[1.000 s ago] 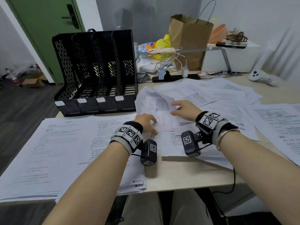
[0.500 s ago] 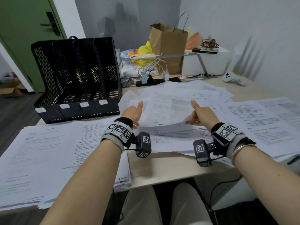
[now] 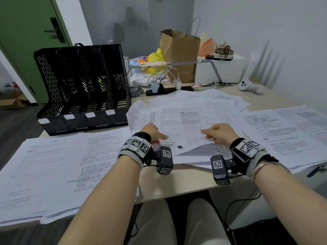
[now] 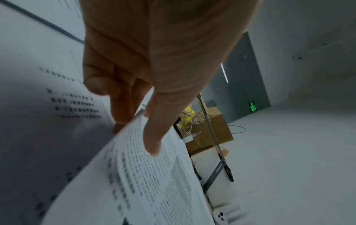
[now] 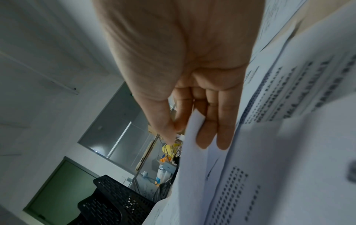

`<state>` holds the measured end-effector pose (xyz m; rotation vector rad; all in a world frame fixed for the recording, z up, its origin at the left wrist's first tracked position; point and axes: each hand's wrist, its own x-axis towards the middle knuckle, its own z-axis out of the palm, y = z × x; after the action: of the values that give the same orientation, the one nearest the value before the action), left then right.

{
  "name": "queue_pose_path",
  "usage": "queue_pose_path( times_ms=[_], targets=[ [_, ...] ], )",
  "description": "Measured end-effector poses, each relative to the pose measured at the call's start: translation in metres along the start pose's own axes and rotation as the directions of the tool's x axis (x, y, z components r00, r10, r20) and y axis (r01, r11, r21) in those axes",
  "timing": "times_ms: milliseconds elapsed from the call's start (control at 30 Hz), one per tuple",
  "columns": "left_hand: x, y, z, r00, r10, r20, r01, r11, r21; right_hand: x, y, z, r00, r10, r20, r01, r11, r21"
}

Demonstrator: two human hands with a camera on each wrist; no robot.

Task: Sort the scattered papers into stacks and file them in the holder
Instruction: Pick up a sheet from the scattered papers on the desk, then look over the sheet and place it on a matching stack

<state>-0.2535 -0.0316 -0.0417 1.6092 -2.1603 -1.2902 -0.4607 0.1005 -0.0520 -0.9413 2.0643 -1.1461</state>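
Note:
A printed sheet (image 3: 184,128) is lifted at its near edge over the scattered papers (image 3: 221,106) in the middle of the table. My left hand (image 3: 154,132) pinches its left edge, thumb on top and fingers beneath, as the left wrist view shows (image 4: 146,121). My right hand (image 3: 218,133) pinches the right edge the same way (image 5: 188,129). The black four-slot file holder (image 3: 83,89) stands at the back left, its slots look empty. A broad stack of papers (image 3: 58,165) lies at the near left.
More sheets (image 3: 286,131) cover the right side of the table. Behind the papers are a brown paper bag (image 3: 178,53), a tangle of cables (image 3: 159,75), a white box (image 3: 219,69) and a white controller (image 3: 247,87). A black binder clip (image 3: 316,170) sits at the right edge.
Both hands went from open beside the sheet to pinching its near edge at left and right. The sheet's near edge is now raised off the pile.

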Motion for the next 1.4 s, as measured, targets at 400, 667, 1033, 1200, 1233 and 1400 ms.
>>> queue_pose_path(
  times_ms=[400, 667, 1033, 1200, 1233, 1400],
  targets=[
    [-0.040, 0.000, -0.005, 0.964, 0.232, -0.131, -0.231, 0.973, 0.024, -0.006, -0.017, 0.026, 0.997, -0.029, 0.073, 0.034, 0.997, -0.068],
    [-0.054, -0.012, -0.023, 0.839, 0.331, -0.432, -0.392, 0.918, -0.057, -0.012, -0.035, 0.040, 0.986, -0.167, 0.020, 0.163, 0.978, 0.130],
    [-0.043, -0.004, -0.007, 0.844, 0.356, -0.401, -0.425, 0.900, -0.096, -0.024, -0.032, 0.012, 0.925, -0.332, -0.184, 0.363, 0.915, 0.177],
    [-0.039, 0.023, 0.014, 0.809, 0.378, -0.450, -0.479, 0.868, -0.131, -0.032, -0.020, -0.018, 0.944, -0.292, -0.153, 0.328, 0.877, 0.352],
    [-0.037, 0.029, 0.019, 0.805, 0.381, -0.454, -0.486, 0.863, -0.139, -0.033, -0.016, -0.024, 0.948, -0.288, -0.133, 0.317, 0.876, 0.362],
    [-0.031, 0.061, 0.050, 0.792, 0.431, -0.433, -0.529, 0.838, -0.133, -0.042, 0.004, -0.047, 0.960, -0.280, 0.015, 0.257, 0.901, 0.348]
  ],
)
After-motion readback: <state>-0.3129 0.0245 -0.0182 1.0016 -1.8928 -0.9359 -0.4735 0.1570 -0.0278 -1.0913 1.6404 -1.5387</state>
